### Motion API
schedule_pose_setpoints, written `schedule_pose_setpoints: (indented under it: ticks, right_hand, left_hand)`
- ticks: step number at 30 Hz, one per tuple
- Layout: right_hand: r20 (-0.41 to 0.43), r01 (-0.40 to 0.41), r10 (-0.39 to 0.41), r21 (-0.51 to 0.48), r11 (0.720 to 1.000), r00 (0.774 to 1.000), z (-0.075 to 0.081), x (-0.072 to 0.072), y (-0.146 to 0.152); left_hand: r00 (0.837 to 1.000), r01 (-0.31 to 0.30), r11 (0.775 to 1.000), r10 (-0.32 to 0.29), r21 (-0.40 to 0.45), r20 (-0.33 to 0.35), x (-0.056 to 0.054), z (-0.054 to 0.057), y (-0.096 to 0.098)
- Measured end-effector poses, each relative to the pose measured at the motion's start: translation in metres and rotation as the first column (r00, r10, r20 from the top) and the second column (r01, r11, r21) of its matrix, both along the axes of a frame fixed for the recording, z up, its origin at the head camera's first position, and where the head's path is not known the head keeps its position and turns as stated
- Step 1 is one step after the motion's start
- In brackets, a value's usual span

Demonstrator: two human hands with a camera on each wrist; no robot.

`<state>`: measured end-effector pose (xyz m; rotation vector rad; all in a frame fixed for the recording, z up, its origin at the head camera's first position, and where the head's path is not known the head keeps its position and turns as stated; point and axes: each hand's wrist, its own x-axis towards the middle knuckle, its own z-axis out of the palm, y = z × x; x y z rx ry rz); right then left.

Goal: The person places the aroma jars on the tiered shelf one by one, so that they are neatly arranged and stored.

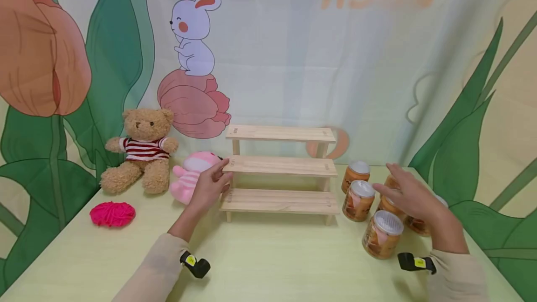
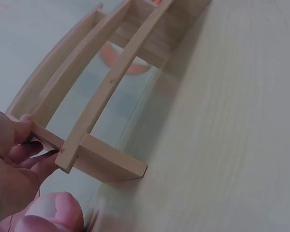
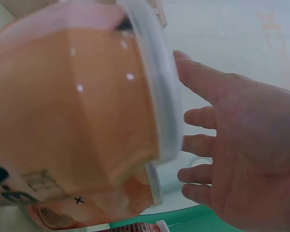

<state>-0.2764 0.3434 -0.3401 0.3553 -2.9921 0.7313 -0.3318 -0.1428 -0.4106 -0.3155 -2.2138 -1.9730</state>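
Observation:
A three-tier wooden stand (image 1: 280, 166) rests on the table. At its left end my left hand (image 1: 208, 187) grips the side, thumb and curled fingers on the wood in the left wrist view, where the stand's side piece (image 2: 111, 162) shows. Over on the right, my right hand (image 1: 413, 197) hovers above several orange-brown cans with pale lids, fingers extended and nothing held. The nearest can (image 1: 382, 236) stands upright in front of that hand. In the right wrist view, a large can (image 3: 87, 101) is close to the camera, with the fingers apart from it.
A pink plush toy (image 1: 195, 176) sits just behind my left hand. Farther left are a teddy bear (image 1: 147, 150) in a striped shirt and a bright pink yarn bundle (image 1: 112, 214). A printed curtain (image 1: 293, 50) hangs behind the table (image 1: 268, 260).

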Motion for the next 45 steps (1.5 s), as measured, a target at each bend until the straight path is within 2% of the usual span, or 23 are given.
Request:
schedule_pose_setpoints:
  ticks: [10, 16, 20, 31, 39, 45]
  right_hand:
    - [0.018, 0.030, -0.030, -0.011, 0.999, 0.999, 0.002, 0.004, 0.015]
    - [0.000, 0.050, -0.050, 0.031, 0.998, 0.999, 0.002, 0.006, 0.024]
    - [0.003, 0.055, -0.055, 0.042, 0.998, 0.998, 0.002, 0.006, 0.025]
    - [0.036, 0.098, -0.101, 0.066, 0.993, 0.994, 0.001, 0.010, 0.034]
    - [0.043, 0.095, -0.098, 0.077, 0.993, 0.994, 0.000, 0.009, 0.036]
    - [0.060, 0.099, -0.104, 0.069, 0.993, 0.993, 0.002, 0.010, 0.038]
  left_hand:
    - [0.999, -0.052, 0.996, 0.052, 0.066, -0.004, -0.002, -0.006, 0.001]
    - [0.993, -0.100, 0.994, 0.102, 0.034, -0.059, -0.003, -0.009, 0.005]
    - [0.989, -0.134, 0.991, 0.134, 0.009, -0.065, -0.003, -0.010, 0.009]
    - [0.987, -0.137, 0.989, 0.141, 0.056, -0.073, 0.000, -0.012, 0.015]
    - [0.985, -0.138, 0.990, 0.138, 0.016, -0.106, 0.003, -0.009, 0.022]
    - [0.976, -0.177, 0.983, 0.181, 0.045, -0.120, 0.002, -0.011, 0.024]
